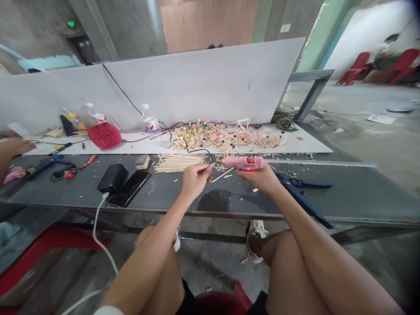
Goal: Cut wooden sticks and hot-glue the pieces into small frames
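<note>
A pink hot glue gun (244, 163) with a red light is gripped in my right hand (257, 177), its nozzle pointing left. From its back end a long clear glue stick (324, 163) sticks out to the right. My left hand (196, 178) is closed in a pinch close to the nozzle; whatever is between the fingertips is too small to make out. Just behind my left hand lies a row of thin wooden sticks (172, 162). Cut stick pieces (226, 174) are scattered on the grey table between my hands.
Behind is a heap of sticks with coloured balls (210, 134). Blue-handled cutters (302, 192) lie at right; a phone (129, 188) and black power adapter (112, 178) at left. Bottles (150, 120) and a red bundle (104, 134) stand farther back. Another person's hand (15, 146) is far left.
</note>
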The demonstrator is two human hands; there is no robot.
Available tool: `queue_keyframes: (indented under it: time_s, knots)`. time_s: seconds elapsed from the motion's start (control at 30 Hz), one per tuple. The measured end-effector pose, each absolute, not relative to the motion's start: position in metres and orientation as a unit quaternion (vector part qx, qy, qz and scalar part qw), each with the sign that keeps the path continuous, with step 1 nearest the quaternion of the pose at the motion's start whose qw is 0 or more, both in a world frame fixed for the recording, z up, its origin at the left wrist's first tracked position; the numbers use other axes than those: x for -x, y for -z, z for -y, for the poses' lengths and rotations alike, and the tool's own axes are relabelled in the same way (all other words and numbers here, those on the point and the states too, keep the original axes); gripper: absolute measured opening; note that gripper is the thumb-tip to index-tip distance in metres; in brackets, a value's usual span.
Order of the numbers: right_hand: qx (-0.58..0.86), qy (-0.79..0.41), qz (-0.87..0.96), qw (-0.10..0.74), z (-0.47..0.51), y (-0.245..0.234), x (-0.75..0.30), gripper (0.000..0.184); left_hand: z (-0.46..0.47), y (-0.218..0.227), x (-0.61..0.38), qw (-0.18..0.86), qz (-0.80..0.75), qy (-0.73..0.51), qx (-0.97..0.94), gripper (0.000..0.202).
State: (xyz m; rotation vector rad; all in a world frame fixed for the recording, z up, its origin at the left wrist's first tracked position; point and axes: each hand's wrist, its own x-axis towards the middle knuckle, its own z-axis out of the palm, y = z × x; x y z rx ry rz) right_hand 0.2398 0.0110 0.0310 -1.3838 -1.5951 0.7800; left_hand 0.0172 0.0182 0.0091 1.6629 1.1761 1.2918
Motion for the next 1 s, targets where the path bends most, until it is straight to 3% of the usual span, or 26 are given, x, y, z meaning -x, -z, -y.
queue_keyframes:
  time_s: [0.33, 0.5, 0.6, 0.77, 1.0]
  knots:
    - [0.552, -0.352, 0.579, 0.486, -0.026, -0.024, -0.248, 0.022, -0.017, -0.010, -0.019, 0.370, -0.455, -0.498, -0.639, 0.033]
    - [0.514, -0.479, 0.391, 0.595, -0.060, -0.009, -0.280, 0.017, -0.016, -0.011, -0.020, 0.378, -0.458, -0.501, -0.630, 0.033]
    - [0.468, -0.569, 0.362, 0.571, -0.077, 0.001, -0.303, 0.021, -0.015, -0.012, -0.021, 0.383, -0.462, -0.500, -0.625, 0.032]
    - [0.539, -0.504, 0.380, 0.557, -0.098, 0.015, -0.322, 0.012, -0.015, -0.014, -0.022, 0.403, -0.451, -0.504, -0.617, 0.030]
    - [0.628, -0.370, 0.418, 0.542, -0.124, 0.023, -0.317, 0.020, -0.015, -0.012, -0.027, 0.439, -0.411, -0.508, -0.617, 0.033]
